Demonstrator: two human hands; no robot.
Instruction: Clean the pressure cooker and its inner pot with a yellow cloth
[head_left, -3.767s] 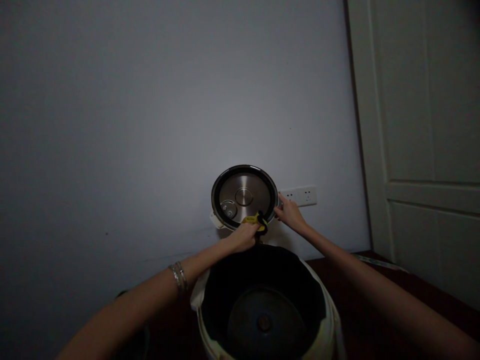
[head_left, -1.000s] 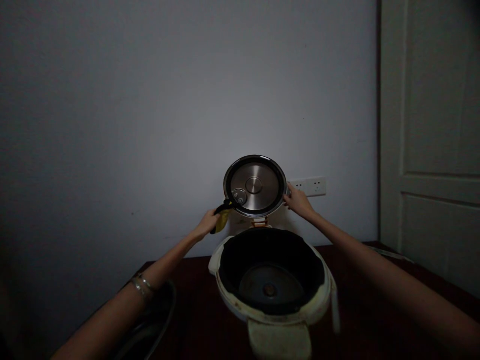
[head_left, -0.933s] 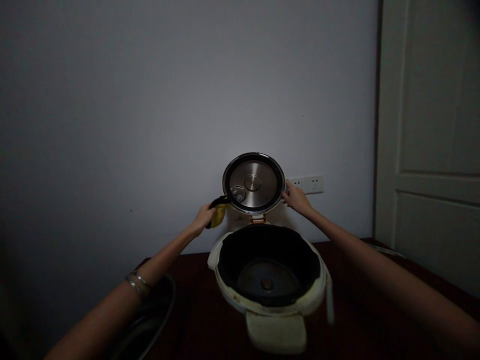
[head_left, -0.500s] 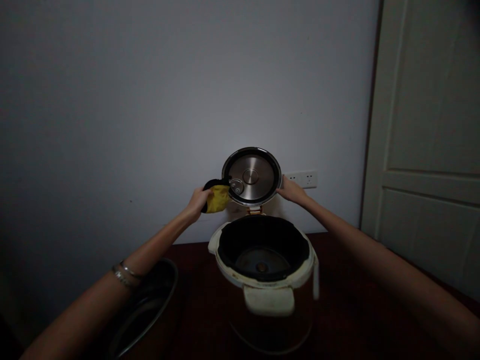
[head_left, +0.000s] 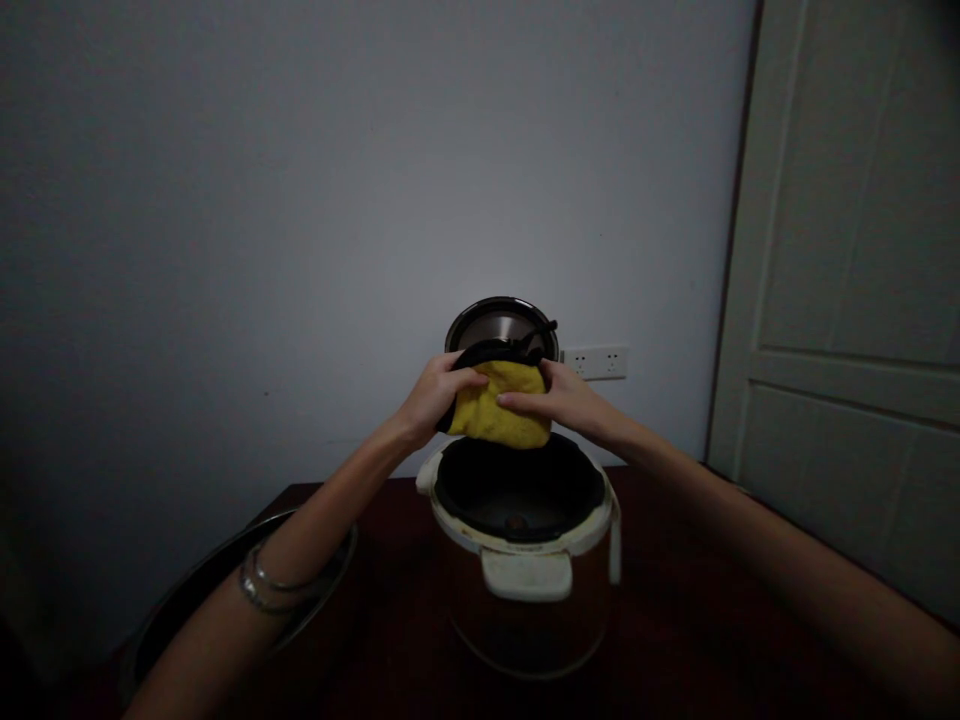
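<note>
Left hand (head_left: pixel 437 396) is curled shut on the left side of a yellow cloth (head_left: pixel 501 416), with the thumb on top. The right hand (head_left: pixel 561 400) holds the right side of the same cloth, its fingers (head_left: pixel 517 401) lying flat across the front. So both hands grip the cloth, and it is bunched up between them (it has a black edge along the top).

The cloth is up in the air, just above the back of a white rice cooker (head_left: pixel 459 528). It is right in front of the cooker's round lid (head_left: pixel 501 320), which stands open and upright. Only the shiny top part of the lid shows over the cloth. I cannot tell if the cloth is touching the lid.

The cooker is dark inside. A white latch (head_left: pixel 527 577) sticks out at its front. It sits on a dark brown table (head_left: pixel 697 620).

Thin bracelets (head_left: pixel 261 585) ring the left wrist. Under that arm, on the left of the table, is a big metal bowl (head_left: pixel 180 610), well apart from the cooker.

Behind it all is a plain pale wall (head_left: pixel 300 200). A white wall socket (head_left: pixel 596 362) is on it, just to the right of the lid. A white door (head_left: pixel 855 300) is far to the right.
</note>
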